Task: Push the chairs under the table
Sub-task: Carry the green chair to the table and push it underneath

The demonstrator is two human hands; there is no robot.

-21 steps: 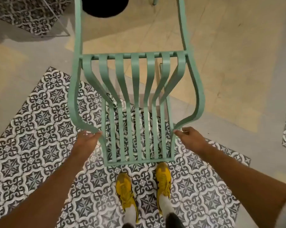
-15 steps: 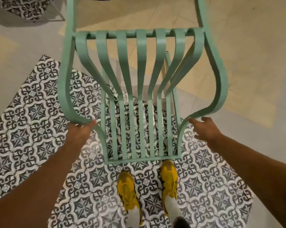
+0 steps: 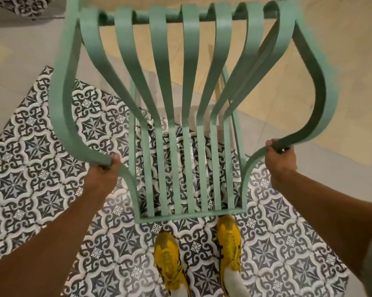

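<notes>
A mint-green metal chair [image 3: 189, 86] with curved slats fills the upper and middle frame, seen from above and close to my head. My left hand [image 3: 104, 171] is wrapped around the chair's left armrest bar. On the other side, my right hand [image 3: 280, 156] clasps the right armrest bar. The slatted seat hangs over the floor just in front of my feet. No table shows in this view.
Under the chair lies a black-and-white patterned tile mat [image 3: 37, 159] on a pale grey floor. A beige floor patch [image 3: 288, 67] lies beyond. My two yellow shoes [image 3: 168, 260] stand on the mat just behind the seat's edge.
The chair has come closer and higher in view, filling more of the frame. Both hands went from touching the armrests to closing around them.
</notes>
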